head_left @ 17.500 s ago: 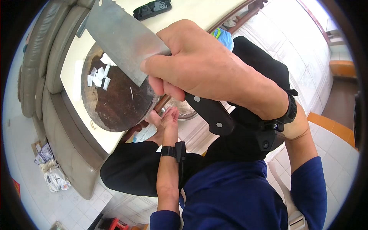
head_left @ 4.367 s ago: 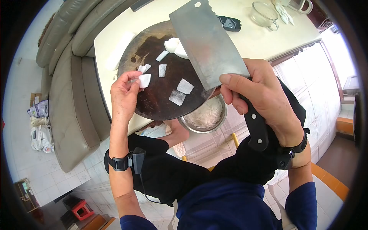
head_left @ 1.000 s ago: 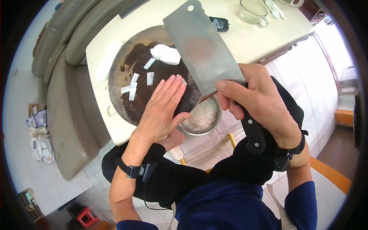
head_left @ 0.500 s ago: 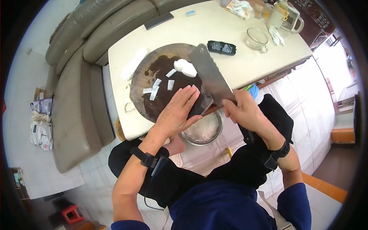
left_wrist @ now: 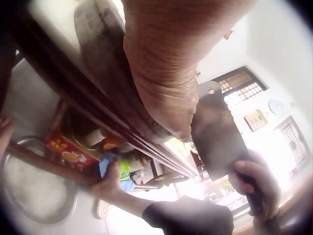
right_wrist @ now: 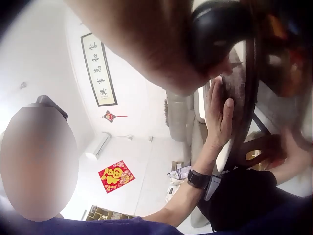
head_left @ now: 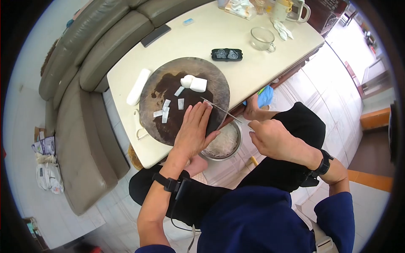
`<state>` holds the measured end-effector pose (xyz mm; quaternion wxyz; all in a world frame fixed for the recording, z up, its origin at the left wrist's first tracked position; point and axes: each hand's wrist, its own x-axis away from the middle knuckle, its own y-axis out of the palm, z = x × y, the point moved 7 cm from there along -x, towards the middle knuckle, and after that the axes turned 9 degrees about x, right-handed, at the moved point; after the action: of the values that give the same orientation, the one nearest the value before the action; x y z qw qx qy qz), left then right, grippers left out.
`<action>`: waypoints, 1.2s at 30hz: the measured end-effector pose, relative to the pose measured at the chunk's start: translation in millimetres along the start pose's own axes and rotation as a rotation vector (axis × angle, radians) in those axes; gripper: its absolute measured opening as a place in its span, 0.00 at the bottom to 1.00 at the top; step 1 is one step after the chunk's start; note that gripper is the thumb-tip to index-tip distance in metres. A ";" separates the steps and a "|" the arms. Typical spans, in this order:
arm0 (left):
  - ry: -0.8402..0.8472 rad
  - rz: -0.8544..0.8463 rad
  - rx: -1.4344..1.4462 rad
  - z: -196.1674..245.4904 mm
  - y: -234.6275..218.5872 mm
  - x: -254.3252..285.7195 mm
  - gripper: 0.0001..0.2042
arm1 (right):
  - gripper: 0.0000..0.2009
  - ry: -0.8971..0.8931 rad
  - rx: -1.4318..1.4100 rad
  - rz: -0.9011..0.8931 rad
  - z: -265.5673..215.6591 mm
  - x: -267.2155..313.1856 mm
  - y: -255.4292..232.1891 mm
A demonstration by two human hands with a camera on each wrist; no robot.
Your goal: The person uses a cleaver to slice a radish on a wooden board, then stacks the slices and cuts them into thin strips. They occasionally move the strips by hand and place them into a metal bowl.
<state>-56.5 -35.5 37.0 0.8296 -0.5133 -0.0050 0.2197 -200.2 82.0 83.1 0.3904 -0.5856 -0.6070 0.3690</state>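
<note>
My left hand [head_left: 194, 126] lies flat with straight fingers on the round dark chopping board [head_left: 154, 126], its fingertips over a thin white slice mostly hidden under them. My right hand [head_left: 278, 141] grips the handle of a cleaver [head_left: 221, 110]. In the head view the blade shows edge-on, right beside the left fingertips; the left wrist view shows its broad face [left_wrist: 220, 134]. Several thin white slices [head_left: 165, 114], which look like radish, lie on the board's left half. Thicker white chunks [head_left: 198, 84] sit toward its far side.
Below the board's near edge stands a metal bowl [head_left: 240, 145] of white shreds. A long white piece [head_left: 138, 87] and a peeler [head_left: 137, 122] lie left of the board. Behind are a black case [head_left: 227, 54] and a glass cup [head_left: 262, 39]. Another person's foot [head_left: 252, 107] shows under the table.
Since the slice was pinched in the left hand, that hand has laid flat on the board. The cleaver, earlier raised with its face showing, has turned edge-on and come down beside the left fingertips.
</note>
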 end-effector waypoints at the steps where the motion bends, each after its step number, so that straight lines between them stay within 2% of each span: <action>1: 0.004 0.006 -0.032 1.2 -0.8 0.3 0.36 | 0.06 -0.017 0.054 0.005 -5.5 -1.3 0.2; 9: -0.002 -0.021 -0.091 0.5 1.5 -1.0 0.34 | 0.07 -0.051 0.220 0.016 -27.9 1.4 9.5; 14: -0.017 -0.022 -0.053 -0.3 1.8 -1.9 0.32 | 0.08 -0.066 0.333 -0.056 -37.2 -2.9 11.6; 23: -0.011 0.007 -0.083 -0.1 0.0 -1.2 0.32 | 0.08 -0.076 0.233 -0.072 -30.6 -6.9 1.7; 27: -0.026 -0.017 -0.075 -1.2 2.4 -2.1 0.32 | 0.08 -0.087 0.285 -0.070 -31.8 -3.1 1.9; 33: -0.006 -0.018 -0.087 0.8 1.7 -2.8 0.31 | 0.08 -0.079 0.259 -0.142 -30.9 -22.7 10.9; 35: 0.000 0.008 -0.111 0.0 2.4 -1.1 0.30 | 0.09 -0.215 0.210 0.052 -38.0 -33.9 10.6; 36: 0.000 0.008 -0.114 0.3 2.2 -0.3 0.30 | 0.09 -0.215 0.210 0.055 -38.8 -37.2 14.3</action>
<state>-57.6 -34.5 35.4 0.7982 -0.5596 -0.0152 0.2224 -158.7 45.1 85.0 0.3720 -0.5149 -0.5873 0.5016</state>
